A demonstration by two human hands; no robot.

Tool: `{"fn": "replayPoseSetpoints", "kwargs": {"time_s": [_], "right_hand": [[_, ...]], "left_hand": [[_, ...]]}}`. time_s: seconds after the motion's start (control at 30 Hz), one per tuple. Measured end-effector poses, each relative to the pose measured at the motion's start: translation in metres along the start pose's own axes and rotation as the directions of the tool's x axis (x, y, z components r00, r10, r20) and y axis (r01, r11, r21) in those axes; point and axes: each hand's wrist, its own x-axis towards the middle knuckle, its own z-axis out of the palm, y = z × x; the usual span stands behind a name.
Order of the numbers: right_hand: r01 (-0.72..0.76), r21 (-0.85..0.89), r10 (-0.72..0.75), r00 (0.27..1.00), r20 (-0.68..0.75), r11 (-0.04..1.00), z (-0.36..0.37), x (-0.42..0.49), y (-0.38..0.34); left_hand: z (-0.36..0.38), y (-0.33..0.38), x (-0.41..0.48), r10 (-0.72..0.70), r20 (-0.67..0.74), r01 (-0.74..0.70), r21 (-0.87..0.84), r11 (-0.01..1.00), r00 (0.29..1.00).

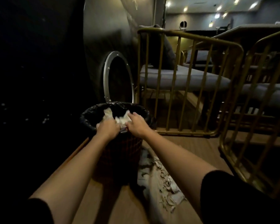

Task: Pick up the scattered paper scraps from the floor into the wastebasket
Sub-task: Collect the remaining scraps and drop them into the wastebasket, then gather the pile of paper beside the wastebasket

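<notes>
Floor (192, 147); wastebasket scraps (121, 121) beneath both hands (107, 128) (137, 124).

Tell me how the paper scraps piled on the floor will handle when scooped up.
The paper scraps look thin, torn and loosely heaped, so probably light and floppy. Being many separate shreds, a handful would likely shed bits.
</notes>
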Motion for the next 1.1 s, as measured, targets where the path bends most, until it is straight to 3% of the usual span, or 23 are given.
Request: {"fn": "replayPoseSetpoints", "kwargs": {"time_s": [0.07, 0.13, 0.2, 0.3, 0.37, 0.43, 0.5, 0.63, 0.7, 0.87, 0.97, 1.1], "right_hand": [[0.014, -0.024, -0.013, 1.000, 0.021, 1.000, 0.010, -0.003, 0.010], [-0.018, -0.016, 0.019, 0.998, 0.062, 1.000, 0.008, -0.004, 0.009], [-0.011, -0.015, 0.013, 0.996, 0.090, 1.000, 0.002, -0.009, 0.005], [0.120, -0.025, -0.120, 0.992, -0.041, 0.993, -0.004, -0.038, 0.002], [0.202, -0.022, -0.202, 0.960, -0.192, 0.979, -0.002, -0.074, 0.014], [0.155, -0.031, -0.158, 0.964, -0.213, 0.987, 0.001, -0.118, 0.040], [0.080, -0.072, -0.093, 0.978, -0.187, 0.994, 0.002, -0.169, 0.074], [-0.183, -0.047, 0.173, 0.972, -0.159, 0.982, -0.009, -0.269, 0.130], [-0.345, -0.045, 0.331, 0.924, -0.193, 0.938, -0.024, -0.310, 0.150], [-0.637, 0.032, 0.602, 0.708, -0.370, 0.770, -0.057, -0.427, 0.170], [-0.763, 0.033, 0.730, 0.604, -0.320, 0.646, -0.048, -0.510, 0.167], [-0.900, -0.080, 0.838, 0.429, -0.337, 0.429, -0.014, -0.606, 0.162]], "left_hand": [[0.014, -0.005, -0.007, 0.042, -0.086, -0.031, 0.126, 0.992, 0.995], [0.015, -0.003, -0.014, 0.086, -0.167, -0.061, 0.148, 0.987, 0.982], [0.013, -0.003, -0.018, 0.092, -0.166, -0.063, 0.174, 0.983, 0.982], [0.012, 0.006, -0.033, 0.099, -0.194, -0.072, 0.144, 0.987, 0.976], [0.020, 0.021, -0.057, 0.253, -0.311, -0.243, 0.073, 0.967, 0.916], [0.034, 0.041, -0.086, 0.426, -0.364, -0.450, 0.019, 0.893, 0.828], [0.052, 0.067, -0.116, 0.564, -0.302, -0.595, -0.010, 0.804, 0.768], [0.090, 0.127, -0.166, 0.718, 0.045, -0.711, -0.102, 0.695, 0.695], [0.106, 0.166, -0.183, 0.782, 0.154, -0.778, -0.098, 0.620, 0.604], [0.147, 0.256, -0.249, 0.840, 0.288, -0.839, -0.167, 0.517, 0.460], [0.176, 0.279, -0.313, 0.855, 0.414, -0.870, -0.235, 0.433, 0.313], [0.206, 0.276, -0.392, 0.859, 0.475, -0.804, -0.426, 0.414, 0.191]]}}
